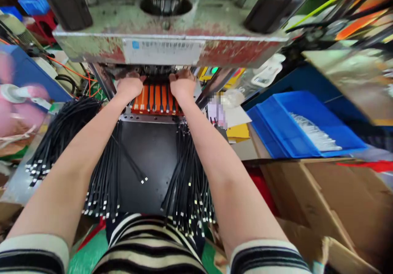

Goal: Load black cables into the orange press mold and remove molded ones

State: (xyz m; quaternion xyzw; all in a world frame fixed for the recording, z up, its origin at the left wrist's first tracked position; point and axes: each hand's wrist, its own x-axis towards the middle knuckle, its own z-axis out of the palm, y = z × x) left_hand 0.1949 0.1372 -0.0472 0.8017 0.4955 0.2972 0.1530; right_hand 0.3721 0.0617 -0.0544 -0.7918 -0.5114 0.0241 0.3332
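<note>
My left hand is closed at the far left corner of an orange slotted fixture, under the press head. At its far right corner my right hand is closed too. The fingertips of both hands are hidden, so what they grip cannot be made out. Several black cables lie side by side in the fixture's slots, with their connector ends toward me. On the black work surface a bundle of black cables hangs by my left forearm and another cable bundle by my right.
The worn metal press plate hangs low, just above and in front of my hands. A further cable pile lies on the left. To the right are blue bins, one with white pieces, and cardboard boxes.
</note>
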